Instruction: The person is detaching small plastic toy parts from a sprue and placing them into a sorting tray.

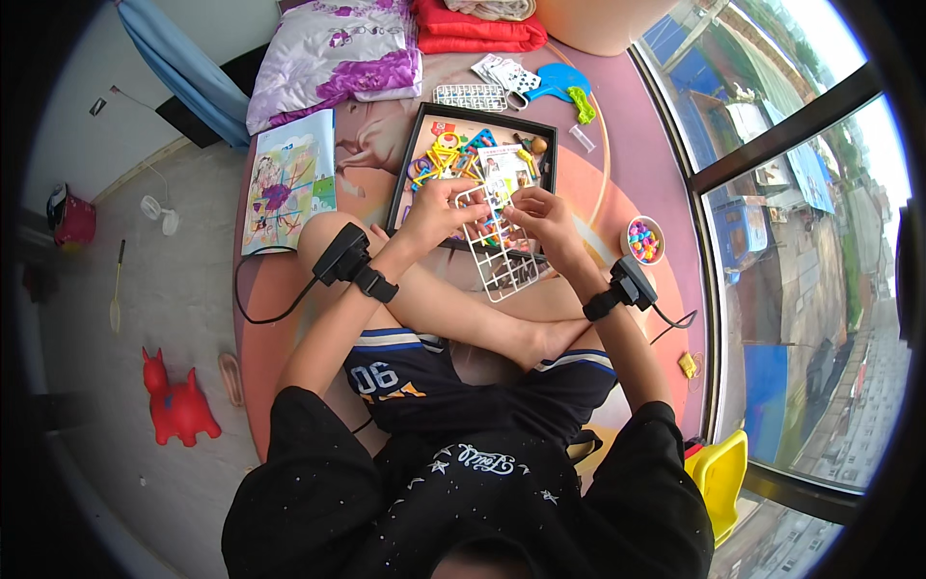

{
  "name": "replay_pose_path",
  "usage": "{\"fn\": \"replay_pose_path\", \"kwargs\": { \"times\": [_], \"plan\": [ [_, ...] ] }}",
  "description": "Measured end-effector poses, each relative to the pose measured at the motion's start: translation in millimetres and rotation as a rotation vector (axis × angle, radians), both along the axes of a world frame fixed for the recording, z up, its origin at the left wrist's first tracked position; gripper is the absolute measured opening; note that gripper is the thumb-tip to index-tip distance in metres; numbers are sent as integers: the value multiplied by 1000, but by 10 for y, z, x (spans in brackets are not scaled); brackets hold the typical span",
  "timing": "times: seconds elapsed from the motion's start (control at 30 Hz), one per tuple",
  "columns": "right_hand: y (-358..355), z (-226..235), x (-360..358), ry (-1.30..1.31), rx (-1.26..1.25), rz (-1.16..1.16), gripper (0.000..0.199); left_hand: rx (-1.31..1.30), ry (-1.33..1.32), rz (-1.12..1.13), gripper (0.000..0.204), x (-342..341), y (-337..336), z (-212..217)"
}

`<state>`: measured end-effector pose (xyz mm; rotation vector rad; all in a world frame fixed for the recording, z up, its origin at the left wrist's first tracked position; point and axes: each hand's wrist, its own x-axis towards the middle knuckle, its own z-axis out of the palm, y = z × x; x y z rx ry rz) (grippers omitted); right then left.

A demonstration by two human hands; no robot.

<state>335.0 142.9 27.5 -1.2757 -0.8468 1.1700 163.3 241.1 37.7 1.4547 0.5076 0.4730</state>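
My left hand (436,214) is closed on the upper left edge of a white plastic sprue (503,259), a flat grid of thin bars. The sprue tilts over my crossed legs and the near side of a black-rimmed tray (394,183). My right hand (546,222) pinches at its upper right edge; any small part between those fingertips is too small to make out. In the tray lie yellow and blue plastic pieces (446,154), a white printed sheet (502,166) and a round brown piece (538,145).
Beyond the tray are another white sprue (470,96), cards (506,73), a blue paddle-shaped thing (561,81) and a green toy (581,104). A bowl of colourful beads (643,239) stands right, near the window. A drawing book (289,183) lies left; a red animal toy (180,400) is on the floor.
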Motion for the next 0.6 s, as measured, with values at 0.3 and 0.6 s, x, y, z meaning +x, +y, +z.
{"fn": "replay_pose_path", "kwargs": {
  "times": [0.3, 0.6],
  "plan": [
    [21, 13, 73, 204, -159, 102, 19, 35, -36, 90, 9, 69, 44, -29],
    [85, -259, 172, -54, -214, 29, 29, -231, -156, 77, 7, 248, 67, -508]
  ]
}}
